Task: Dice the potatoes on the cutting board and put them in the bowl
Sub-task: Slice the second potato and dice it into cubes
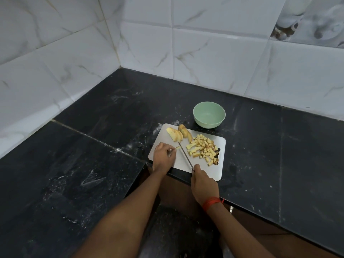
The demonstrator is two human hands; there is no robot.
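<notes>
Hazard one: the left hand (pixel 163 156) rested on the cutting board (pixel 204 171) with fingers curled, pinching a small potato sliver (pixel 178 147) just beside the blade of the knife (pixel 185 155); with so little potato to hold, a drifting cut would likely reach the fingertips. The right hand (pixel 203 184) was closed around the knife handle, the blade lying diagonally across the board. Hazard two: the board lay at the front edge of the desk (pixel 260 146), so downward pressure near that edge could tip or shift it. Hazard three: the diced pile (pixel 203 148) spread toward the handle hole on the board's right side, where cubes could fall through or roll off. Hazard four: the bowl (pixel 208 124) stood apart from the board, just beyond its far edge, so a careless transfer would probably scatter cubes on the desk. Count: one bowl, with no potato in it; one board; one knife; one diced pile, its cubes too many to count; one fan of slices (pixel 175 134), number not separable; skin-on pieces (pixel 184 132) beside it, apparently two.
</notes>
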